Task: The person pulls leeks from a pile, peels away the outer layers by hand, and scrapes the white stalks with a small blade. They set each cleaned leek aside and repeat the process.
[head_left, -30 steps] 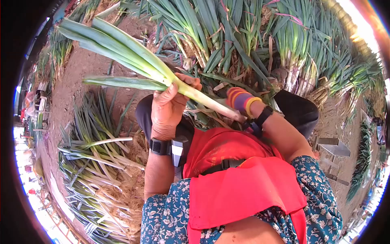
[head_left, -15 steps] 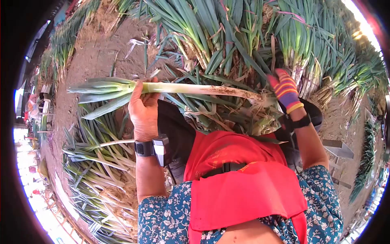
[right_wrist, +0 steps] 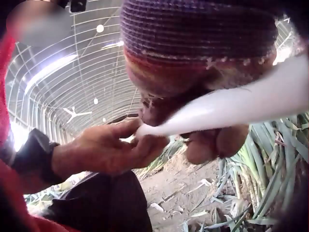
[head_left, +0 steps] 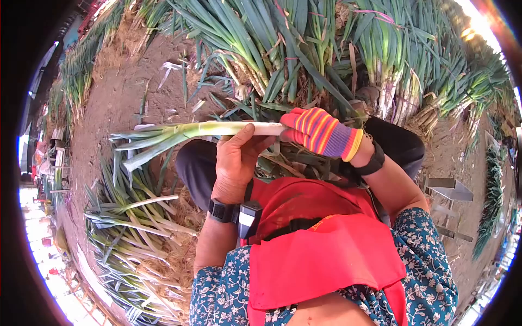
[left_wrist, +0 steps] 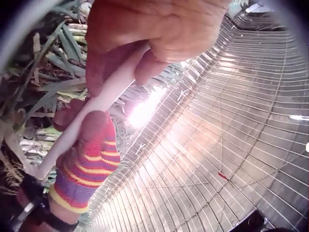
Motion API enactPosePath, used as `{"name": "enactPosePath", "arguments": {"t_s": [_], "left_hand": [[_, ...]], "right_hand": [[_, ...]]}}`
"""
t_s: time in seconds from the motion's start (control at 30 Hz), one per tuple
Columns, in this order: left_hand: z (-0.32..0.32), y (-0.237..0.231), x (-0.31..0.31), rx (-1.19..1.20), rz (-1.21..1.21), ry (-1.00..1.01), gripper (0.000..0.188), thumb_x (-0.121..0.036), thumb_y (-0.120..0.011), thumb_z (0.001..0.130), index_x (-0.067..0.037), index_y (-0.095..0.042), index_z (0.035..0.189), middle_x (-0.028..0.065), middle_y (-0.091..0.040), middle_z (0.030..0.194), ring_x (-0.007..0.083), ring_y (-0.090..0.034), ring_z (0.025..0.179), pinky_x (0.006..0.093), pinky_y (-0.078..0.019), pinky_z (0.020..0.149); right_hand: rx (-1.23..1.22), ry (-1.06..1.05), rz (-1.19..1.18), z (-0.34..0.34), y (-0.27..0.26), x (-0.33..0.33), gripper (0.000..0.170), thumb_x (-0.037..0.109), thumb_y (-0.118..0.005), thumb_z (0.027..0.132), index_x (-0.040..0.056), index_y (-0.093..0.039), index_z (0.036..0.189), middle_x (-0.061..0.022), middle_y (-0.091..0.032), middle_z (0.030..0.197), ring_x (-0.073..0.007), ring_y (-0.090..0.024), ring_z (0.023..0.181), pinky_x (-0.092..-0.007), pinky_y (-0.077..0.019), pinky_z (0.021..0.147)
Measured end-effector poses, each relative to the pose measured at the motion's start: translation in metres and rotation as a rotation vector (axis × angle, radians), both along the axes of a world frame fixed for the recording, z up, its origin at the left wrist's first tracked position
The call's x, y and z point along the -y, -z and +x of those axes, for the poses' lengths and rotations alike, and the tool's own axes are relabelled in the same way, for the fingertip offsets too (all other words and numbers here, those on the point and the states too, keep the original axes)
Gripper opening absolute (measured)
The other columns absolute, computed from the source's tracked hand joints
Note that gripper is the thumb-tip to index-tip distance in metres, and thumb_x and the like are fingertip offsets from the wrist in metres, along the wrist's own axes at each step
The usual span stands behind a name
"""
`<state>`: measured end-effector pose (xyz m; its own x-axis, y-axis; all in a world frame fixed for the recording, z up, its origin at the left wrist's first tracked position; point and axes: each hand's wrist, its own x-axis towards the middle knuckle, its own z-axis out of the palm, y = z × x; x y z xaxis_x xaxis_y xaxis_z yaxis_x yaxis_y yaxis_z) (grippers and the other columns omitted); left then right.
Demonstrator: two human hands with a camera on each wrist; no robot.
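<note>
Near left edge of brown dirt ground (head_left: pixel 119 89), loose pile of green-white leeks (head_left: pixel 128 225). Long white-stemmed green leek (head_left: pixel 217 128) held crosswise before your red cloth apron (head_left: pixel 326 261), leaves leftward. Your bare left hand (head_left: pixel 237 157) pinches stem; your right hand (head_left: pixel 323 133), in red-yellow-purple striped knit glove, grips stem farther right.
</note>
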<state>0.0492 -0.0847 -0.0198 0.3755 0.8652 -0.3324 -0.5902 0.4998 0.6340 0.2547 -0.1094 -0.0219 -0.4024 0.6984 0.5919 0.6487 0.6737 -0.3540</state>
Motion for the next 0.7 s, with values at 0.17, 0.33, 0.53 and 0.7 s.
{"name": "enactPosePath", "arguments": {"t_s": [0.17, 0.33, 0.53, 0.7], "left_hand": [[-0.002, 0.008, 0.003, 0.024, 0.066, -0.023, 0.015, -0.003, -0.056, 0.084, 0.004, -0.057, 0.098, 0.0166, -0.063, 0.092, 0.0299, -0.064, 0.084, 0.0421, -0.0558, 0.074], [-0.008, 0.007, -0.001, -0.054, 0.135, -0.069, 0.015, -0.005, -0.056, 0.084, 0.002, -0.058, 0.096, 0.016, -0.064, 0.091, 0.029, -0.064, 0.085, 0.0425, -0.0554, 0.074], [-0.005, 0.004, 0.015, -0.092, 0.201, -0.071, 0.017, -0.006, -0.056, 0.08, 0.003, -0.059, 0.095, 0.0183, -0.063, 0.094, 0.0305, -0.063, 0.087, 0.0445, -0.0547, 0.076], [0.0, -0.01, 0.017, -0.152, 0.295, -0.125, 0.018, -0.007, -0.058, 0.079, 0.003, -0.059, 0.094, 0.019, -0.063, 0.093, 0.0306, -0.063, 0.085, 0.0436, -0.055, 0.074]], "right_hand": [[-0.093, -0.118, -0.315, 0.003, -0.002, -0.006, 0.019, 0.014, -0.061, 0.082, -0.0013, -0.06, 0.094, -0.0168, -0.061, 0.079, -0.0347, -0.059, 0.07, -0.0393, -0.0466, 0.058], [0.001, 0.054, -0.119, -0.012, 0.007, -0.002, 0.013, 0.012, -0.062, 0.079, 0.0012, -0.06, 0.087, -0.0142, -0.058, 0.074, -0.0341, -0.057, 0.067, -0.0418, -0.0445, 0.055], [-0.112, 0.166, -0.125, -0.014, 0.025, -0.008, 0.016, 0.016, -0.058, 0.081, 0.0064, -0.052, 0.069, -0.0149, -0.053, 0.061, -0.0368, -0.053, 0.058, -0.0457, -0.0413, 0.051], [-0.003, 0.298, -0.1, -0.004, 0.025, -0.018, 0.006, 0.009, -0.06, 0.075, 0.0045, -0.055, 0.075, -0.0149, -0.054, 0.066, -0.0338, -0.055, 0.062, -0.0416, -0.0425, 0.052]]}}
